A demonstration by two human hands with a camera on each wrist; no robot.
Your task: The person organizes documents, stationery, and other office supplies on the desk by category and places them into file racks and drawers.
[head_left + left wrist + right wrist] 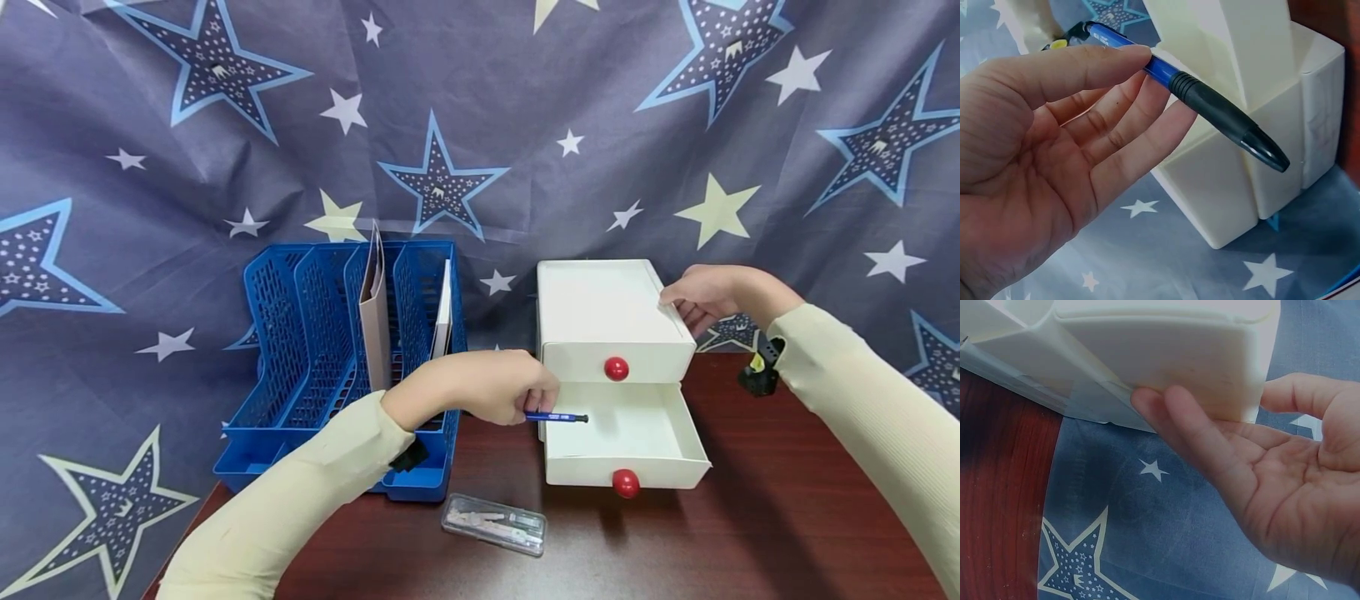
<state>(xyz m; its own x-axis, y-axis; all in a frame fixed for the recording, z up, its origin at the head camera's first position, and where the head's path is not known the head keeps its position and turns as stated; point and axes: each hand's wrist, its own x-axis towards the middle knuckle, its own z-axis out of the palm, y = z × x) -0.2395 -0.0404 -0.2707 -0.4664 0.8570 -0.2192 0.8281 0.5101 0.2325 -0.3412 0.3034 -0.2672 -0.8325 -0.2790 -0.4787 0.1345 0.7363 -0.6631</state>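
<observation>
My left hand [504, 388] pinches a blue pen [557, 417] with a black grip between thumb and fingers. In the head view the pen lies level above the pulled-out lower drawer [652, 421] of a small white drawer unit [607, 304]. The left wrist view shows the pen's black tip [1266, 150] pointing away from the fingers. My right hand [708, 296] touches the unit's right side near its top back edge. In the right wrist view its fingers [1200, 434] lie fairly straight along the white side. The upper drawer, with a red knob [617, 368], is closed.
A blue file rack [300, 333] stands left of the unit, holding a brown folder [375, 325] and a white book [442, 312]. A clear case [495, 523] with drawing tools lies on the dark wood table [600, 567]. A starry cloth [510, 100] hangs behind.
</observation>
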